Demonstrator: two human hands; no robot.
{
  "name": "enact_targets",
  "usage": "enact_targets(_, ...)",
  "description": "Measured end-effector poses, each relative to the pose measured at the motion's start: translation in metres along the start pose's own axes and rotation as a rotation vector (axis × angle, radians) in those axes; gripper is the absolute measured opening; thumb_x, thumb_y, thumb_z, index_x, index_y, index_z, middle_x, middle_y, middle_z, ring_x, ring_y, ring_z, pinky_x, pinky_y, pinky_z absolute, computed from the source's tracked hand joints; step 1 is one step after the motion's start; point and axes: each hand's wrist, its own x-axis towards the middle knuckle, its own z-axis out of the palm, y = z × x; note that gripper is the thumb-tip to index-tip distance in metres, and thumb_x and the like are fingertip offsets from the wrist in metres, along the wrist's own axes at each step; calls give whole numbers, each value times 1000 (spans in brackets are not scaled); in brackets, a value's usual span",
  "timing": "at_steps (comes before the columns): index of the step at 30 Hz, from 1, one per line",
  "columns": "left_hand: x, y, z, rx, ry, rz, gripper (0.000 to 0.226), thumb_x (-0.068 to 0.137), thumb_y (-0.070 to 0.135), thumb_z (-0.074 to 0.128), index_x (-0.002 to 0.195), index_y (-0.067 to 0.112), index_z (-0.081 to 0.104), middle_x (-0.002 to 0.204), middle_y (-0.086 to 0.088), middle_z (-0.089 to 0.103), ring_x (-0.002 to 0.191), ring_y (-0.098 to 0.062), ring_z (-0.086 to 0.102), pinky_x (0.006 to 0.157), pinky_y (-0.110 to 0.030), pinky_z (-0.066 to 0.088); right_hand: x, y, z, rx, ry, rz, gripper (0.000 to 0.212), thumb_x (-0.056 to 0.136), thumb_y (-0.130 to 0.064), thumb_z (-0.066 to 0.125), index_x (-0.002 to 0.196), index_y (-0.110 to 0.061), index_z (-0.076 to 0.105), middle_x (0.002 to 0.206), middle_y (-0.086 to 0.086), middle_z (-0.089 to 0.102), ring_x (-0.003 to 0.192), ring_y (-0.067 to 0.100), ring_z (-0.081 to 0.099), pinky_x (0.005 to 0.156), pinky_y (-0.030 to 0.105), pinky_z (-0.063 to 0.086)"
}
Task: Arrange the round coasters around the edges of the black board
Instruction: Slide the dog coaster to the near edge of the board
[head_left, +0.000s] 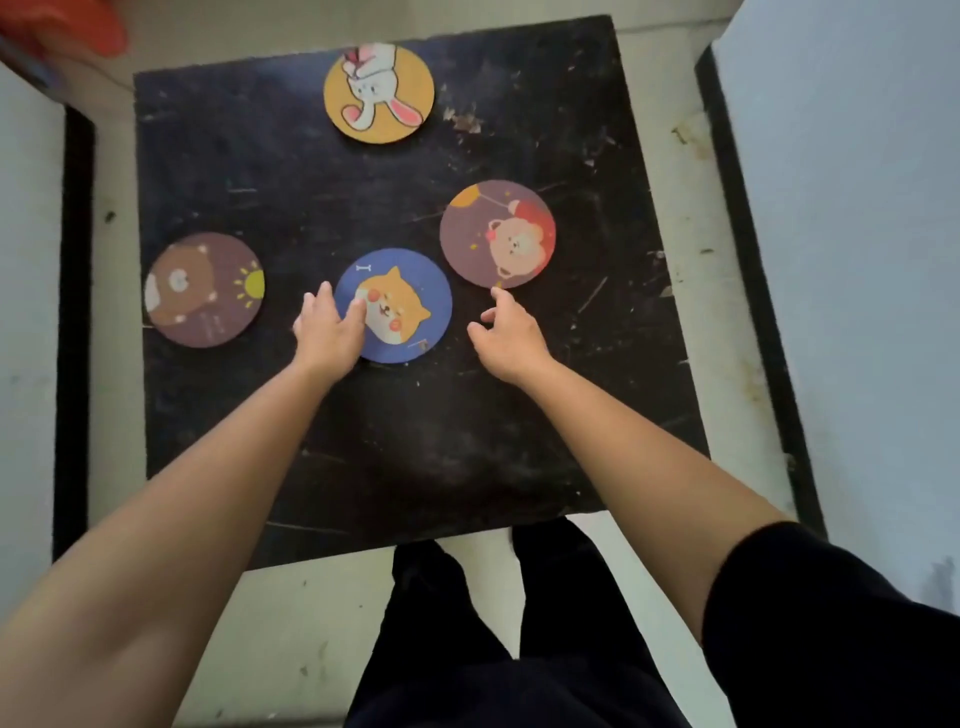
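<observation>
Four round printed coasters lie flat on the square, scuffed black board (363, 441). The blue round coaster with an orange dog (393, 305) sits close to the board's middle, a little toward 9 o'clock. The yellow round coaster with a white rabbit (379, 92) lies at 12 o'clock, near the far edge. The brown-purple round coaster with a brown bear and a sun (204, 289) lies at 9 o'clock, right against the left edge. The mauve round coaster with a pink bear and balloons (497, 234) lies at about 2 o'clock from the blue one, just beside it but apart, still well inside the board.

The left hand (328, 327) rests at the blue coaster's 9 o'clock rim, its fingers (357, 310) loosely spread, one fingertip lying on the printed face and the others on the board beside it. The right hand (506, 332) hovers at 6 o'clock of the mauve coaster, fingers curled and slightly parted, the forefinger pointing up just short of that coaster's near rim; whether it touches cannot be told. It holds nothing.

The board lies on a pale, stained counter (691, 270) with dark borders. At 6 o'clock, dark trouser legs (467, 623) show beneath the near edge, and a black sleeve (831, 623) covers the right upper arm. Something orange (104, 26), blurred, shows at 11 o'clock.
</observation>
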Motion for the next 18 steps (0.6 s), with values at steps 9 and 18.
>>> enact_targets(9, -1, -18, 14, -343, 9, -153, 64, 98, 38, 41, 154, 16, 18, 160, -9, 29, 145, -29, 29, 117, -43, 27, 5, -5, 49, 504, -47, 234, 63, 94, -8, 60, 152, -13, 35, 135, 4, 57, 117, 21, 58, 96, 41, 54)
enact_targets(18, -78, -73, 47, -283, -30, -121, 60, 96, 51, 38, 147, 20, 37, 127, -12, 65, 113, -27, 63, 102, -50, 47, -46, 43, 44, 82, 6, 113, 57, 94, -13, 57, 146, -33, 45, 131, 8, 52, 109, 23, 57, 88, 36, 51)
